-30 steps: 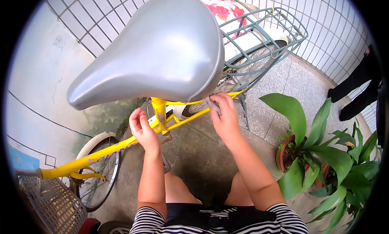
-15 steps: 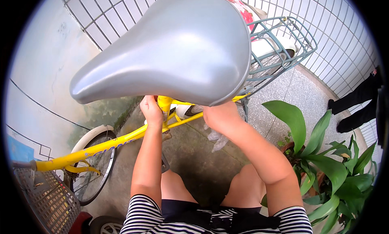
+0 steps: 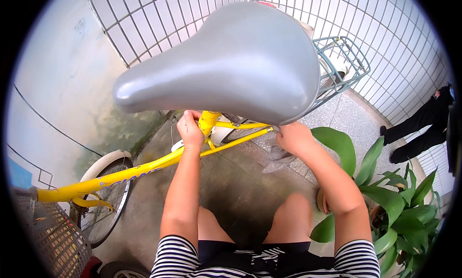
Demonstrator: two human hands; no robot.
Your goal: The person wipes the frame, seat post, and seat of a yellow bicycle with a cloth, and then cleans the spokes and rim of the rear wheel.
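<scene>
Right, near: leafy plant (image 3: pixel 409 208), long broad green leaves, glossy, spreading leftward; reddish-brown pot (image 3: pixel 321 201) at its left, mostly hidden. Right, far: a second person's legs (image 3: pixel 423 124), dark trousers, dark shoes, standing; upper body out of view. Far side: tiled wall (image 3: pixel 385 47), white tiles, grey joints, running on to the right. Left: pale plain wall (image 3: pixel 53 100), greenish stain (image 3: pixel 122 133) low on it; blue patch (image 3: pixel 20 174) at extreme left. Floor (image 3: pixel 231 181): brownish nearby, grey speckled paving (image 3: pixel 339 109) farther right. Left, near: wheel (image 3: pixel 115 268), dark tyre, cut off by the view's edge.
</scene>
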